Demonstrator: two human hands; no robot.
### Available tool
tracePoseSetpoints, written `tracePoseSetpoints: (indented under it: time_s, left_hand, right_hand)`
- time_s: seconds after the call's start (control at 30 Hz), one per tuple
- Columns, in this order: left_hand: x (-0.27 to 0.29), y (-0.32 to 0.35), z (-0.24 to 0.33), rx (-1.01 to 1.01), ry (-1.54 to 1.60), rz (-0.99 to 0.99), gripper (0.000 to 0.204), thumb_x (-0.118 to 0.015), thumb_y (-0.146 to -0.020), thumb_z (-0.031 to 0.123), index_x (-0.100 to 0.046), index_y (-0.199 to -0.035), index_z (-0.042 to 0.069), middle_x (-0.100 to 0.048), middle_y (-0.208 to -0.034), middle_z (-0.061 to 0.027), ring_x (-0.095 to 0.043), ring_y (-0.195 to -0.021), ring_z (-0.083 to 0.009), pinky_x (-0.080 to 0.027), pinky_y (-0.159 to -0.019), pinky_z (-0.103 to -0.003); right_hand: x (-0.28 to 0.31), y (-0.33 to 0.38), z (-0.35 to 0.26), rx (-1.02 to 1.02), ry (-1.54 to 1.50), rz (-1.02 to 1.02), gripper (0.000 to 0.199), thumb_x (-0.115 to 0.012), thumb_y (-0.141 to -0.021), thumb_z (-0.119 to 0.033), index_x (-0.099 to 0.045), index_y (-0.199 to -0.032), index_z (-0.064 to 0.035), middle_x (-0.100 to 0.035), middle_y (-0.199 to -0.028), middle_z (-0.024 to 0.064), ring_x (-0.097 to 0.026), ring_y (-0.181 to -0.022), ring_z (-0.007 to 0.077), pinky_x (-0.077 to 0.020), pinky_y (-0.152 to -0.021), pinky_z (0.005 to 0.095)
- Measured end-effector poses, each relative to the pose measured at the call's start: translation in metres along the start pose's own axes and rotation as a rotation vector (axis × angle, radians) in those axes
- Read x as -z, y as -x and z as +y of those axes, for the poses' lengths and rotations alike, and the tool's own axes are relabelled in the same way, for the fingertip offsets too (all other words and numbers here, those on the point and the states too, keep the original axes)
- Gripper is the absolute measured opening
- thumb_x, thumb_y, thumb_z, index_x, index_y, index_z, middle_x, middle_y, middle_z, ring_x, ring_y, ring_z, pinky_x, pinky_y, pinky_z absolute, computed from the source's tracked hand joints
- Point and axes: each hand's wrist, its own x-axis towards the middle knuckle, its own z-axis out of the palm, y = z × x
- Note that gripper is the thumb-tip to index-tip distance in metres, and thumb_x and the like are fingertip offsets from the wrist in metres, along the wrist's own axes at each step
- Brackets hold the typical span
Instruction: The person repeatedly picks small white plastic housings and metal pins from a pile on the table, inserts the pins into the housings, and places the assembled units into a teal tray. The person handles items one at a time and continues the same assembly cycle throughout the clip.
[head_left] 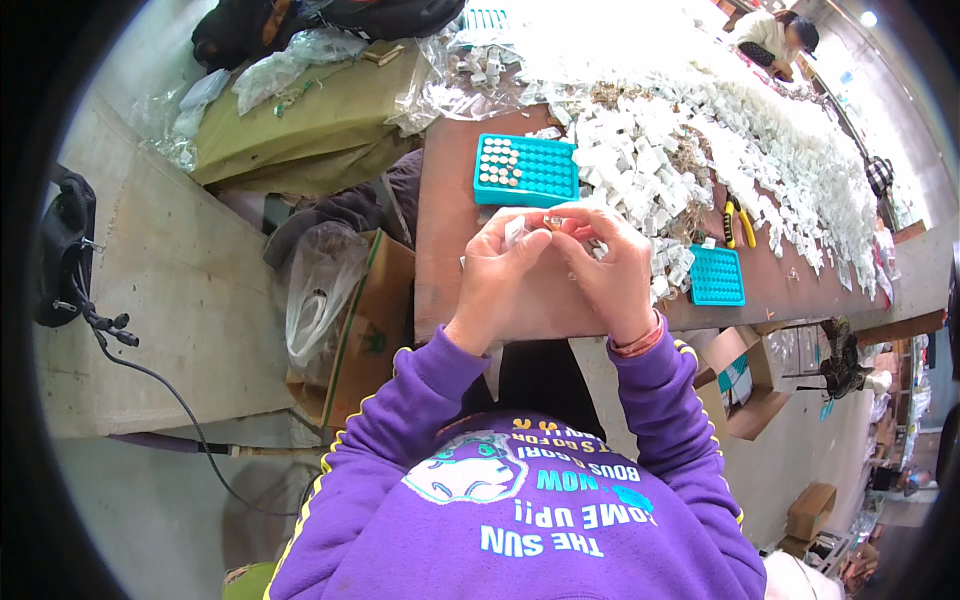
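My left hand [500, 275] and my right hand [608, 272] meet above the near edge of a brown table [445, 200]. Their fingertips pinch a small white plastic piece with a brass-coloured metal part [552, 221] between them. Just beyond the hands lies a teal tray [527, 170] with rows of holes, its left columns filled with small round metal parts. A heap of small white plastic pieces [640, 165] spreads to the right of that tray. Purple sleeves cover both forearms.
A second teal tray [717, 275] lies right of my hands, with yellow-handled pliers [740, 222] behind it. Clear plastic bags [455, 70] sit at the table's far end. An open cardboard box with a bag [345, 300] stands left of the table. Another person [775, 35] works far off.
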Motion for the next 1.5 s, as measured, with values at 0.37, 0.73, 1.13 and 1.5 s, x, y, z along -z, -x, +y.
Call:
tracePoseSetpoints:
  time_s: [0.37, 0.73, 1.13, 1.5]
  left_hand:
    - [0.009, 0.023, 0.005, -0.022, 0.088, -0.043, 0.015, -0.060, -0.093, 0.012, -0.060, -0.105, 0.003, -0.064, -0.100, -0.0090, -0.045, -0.067, -0.0028, -0.039, -0.062, -0.017]
    - [0.014, 0.034, 0.003, 0.050, 0.220, -0.053, 0.018, -0.061, -0.093, 0.016, -0.059, -0.104, 0.002, -0.061, -0.096, -0.0077, -0.041, -0.066, -0.0036, -0.037, -0.061, -0.017]
    - [0.001, 0.048, 0.007, 0.035, -0.073, 0.137, 0.014, -0.066, -0.089, 0.013, -0.062, -0.098, 0.002, -0.063, -0.088, 0.0003, -0.048, -0.069, -0.0024, -0.041, -0.064, -0.017]
    - [0.013, 0.051, 0.009, 0.374, 0.689, 0.054, 0.029, -0.052, -0.094, 0.011, -0.049, -0.122, 0.003, -0.050, -0.128, -0.0150, -0.051, -0.112, -0.0194, -0.043, -0.096, -0.029]
  right_hand:
    - [-0.003, 0.046, 0.002, -0.684, -1.238, -0.207, 0.034, -0.051, -0.098, -0.021, -0.048, -0.124, 0.0017, -0.062, -0.100, 0.0107, -0.066, -0.091, 0.0224, -0.0539, -0.081, 0.0310]
    - [0.008, 0.047, -0.002, -0.547, -0.683, -0.391, 0.013, -0.067, -0.088, -0.010, -0.062, -0.094, 0.0010, -0.062, -0.086, 0.0019, -0.061, -0.072, 0.0079, -0.0516, -0.066, 0.0212]
    - [-0.011, 0.049, -0.016, 0.176, 0.184, 0.045, 0.019, -0.073, -0.074, 0.000, -0.064, -0.090, -0.0030, -0.066, -0.087, 0.0091, -0.064, -0.076, 0.0231, -0.0499, -0.065, 0.0292]
    - [-0.019, 0.055, 0.006, -0.206, -0.421, 0.060, 0.010, -0.067, -0.080, 0.006, -0.065, -0.089, 0.0016, -0.067, -0.090, 0.0046, -0.062, -0.073, 0.0060, -0.0506, -0.062, 0.0205]
